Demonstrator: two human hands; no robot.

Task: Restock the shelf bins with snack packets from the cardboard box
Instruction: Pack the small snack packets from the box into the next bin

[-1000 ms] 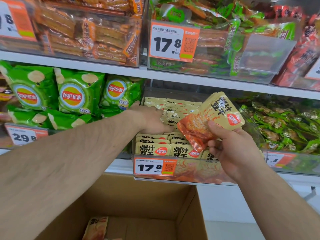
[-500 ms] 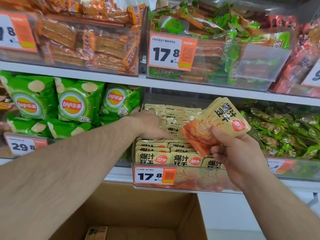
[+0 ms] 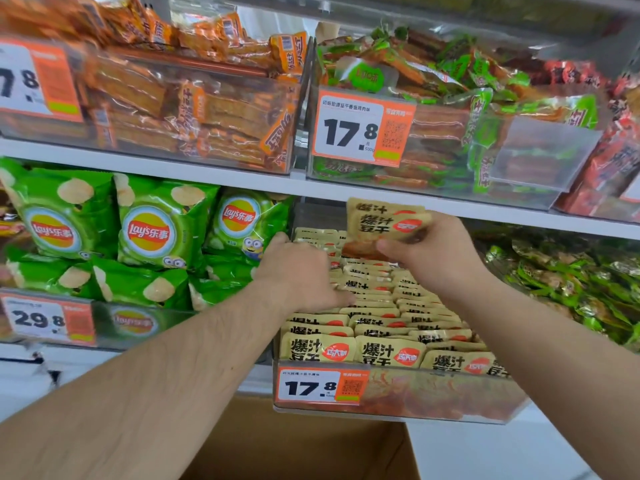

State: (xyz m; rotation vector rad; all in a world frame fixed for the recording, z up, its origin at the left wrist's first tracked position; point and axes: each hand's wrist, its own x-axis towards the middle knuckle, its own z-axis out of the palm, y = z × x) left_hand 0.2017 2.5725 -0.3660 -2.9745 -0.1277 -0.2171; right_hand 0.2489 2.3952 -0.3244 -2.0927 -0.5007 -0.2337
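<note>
Restocking well along: clear bin (image 3: pixel 398 396) nearly full of yellow packets. Right hand (image 3: pixel 429 251) pinching a few yellow snack packets (image 3: pixel 384 221) above back rows; left hand (image 3: pixel 298 275), fingers flat, pressing rows down. Cardboard box (image 3: pixel 298 448) below, contents unseen

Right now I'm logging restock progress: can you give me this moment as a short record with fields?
bin being filled: clear bin of tan packets, middle shelf
left hand: rests on the packet rows in the bin
right hand: grips a stack of tan packets above the rear of the bin
price tag: 17.8
left neighbour: green chip bags
cardboard box: below the bin
</note>
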